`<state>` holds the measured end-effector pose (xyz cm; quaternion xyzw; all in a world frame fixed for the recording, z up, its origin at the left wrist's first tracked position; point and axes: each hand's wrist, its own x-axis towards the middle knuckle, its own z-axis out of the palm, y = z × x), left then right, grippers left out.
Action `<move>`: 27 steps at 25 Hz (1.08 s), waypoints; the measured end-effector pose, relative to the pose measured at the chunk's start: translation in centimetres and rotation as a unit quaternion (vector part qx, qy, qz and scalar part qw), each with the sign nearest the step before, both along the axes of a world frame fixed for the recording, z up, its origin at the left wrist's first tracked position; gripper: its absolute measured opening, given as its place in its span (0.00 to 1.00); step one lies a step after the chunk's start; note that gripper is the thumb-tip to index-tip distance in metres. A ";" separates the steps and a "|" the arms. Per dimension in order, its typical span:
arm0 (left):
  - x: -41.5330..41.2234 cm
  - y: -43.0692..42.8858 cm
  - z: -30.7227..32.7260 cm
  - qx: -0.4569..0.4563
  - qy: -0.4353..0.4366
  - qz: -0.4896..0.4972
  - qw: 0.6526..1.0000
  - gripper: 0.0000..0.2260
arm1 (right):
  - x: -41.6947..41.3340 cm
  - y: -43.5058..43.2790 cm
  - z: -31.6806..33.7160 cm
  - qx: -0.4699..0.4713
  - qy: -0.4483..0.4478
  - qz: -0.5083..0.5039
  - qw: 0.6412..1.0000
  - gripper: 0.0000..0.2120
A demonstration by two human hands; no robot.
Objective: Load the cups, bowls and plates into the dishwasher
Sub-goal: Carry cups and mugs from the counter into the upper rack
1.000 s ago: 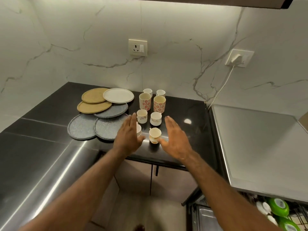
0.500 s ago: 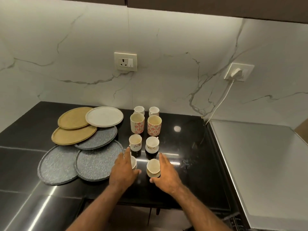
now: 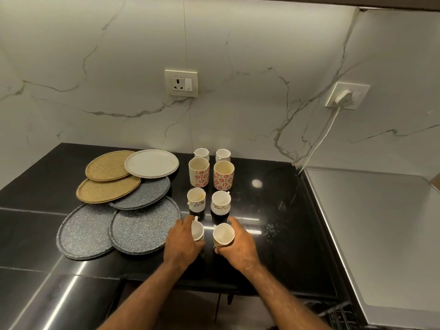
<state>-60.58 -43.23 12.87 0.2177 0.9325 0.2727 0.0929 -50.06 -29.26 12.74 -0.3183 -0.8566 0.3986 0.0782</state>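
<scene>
Now L cup (image 3: pixel 198 231), R cup (image 3: pixel 223 233) w/in fingers (image 3: pixel 185 224)

Left hand (image 3: pixel 182 242) grips left cup (image 3: pixel 198 231), right hand (image 3: pixel 241 247) grips right cup (image 3: pixel 223 235).

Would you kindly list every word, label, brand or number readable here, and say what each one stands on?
None can be read.
Tall cups: red flower patterns only, no letters.
Small cups: dark motifs, too blurred to tell.
Front cups, gripped by left hand and right hand: nothing readable.
Wall socket: no legible marking.
</scene>
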 end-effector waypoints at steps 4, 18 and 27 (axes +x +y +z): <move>3.3 0.1 2.1 0.077 0.007 0.025 0.997 0.34 | 3.0 0.5 2.9 -0.030 0.050 0.001 0.998 0.49; 27.0 0.2 14.6 0.253 0.039 0.025 0.966 0.36 | 27.9 3.2 12.5 -0.104 0.200 -0.017 0.974 0.50; 36.6 -0.6 18.2 0.262 0.029 -0.068 0.962 0.36 | 39.3 2.3 13.8 -0.114 0.216 -0.068 0.967 0.51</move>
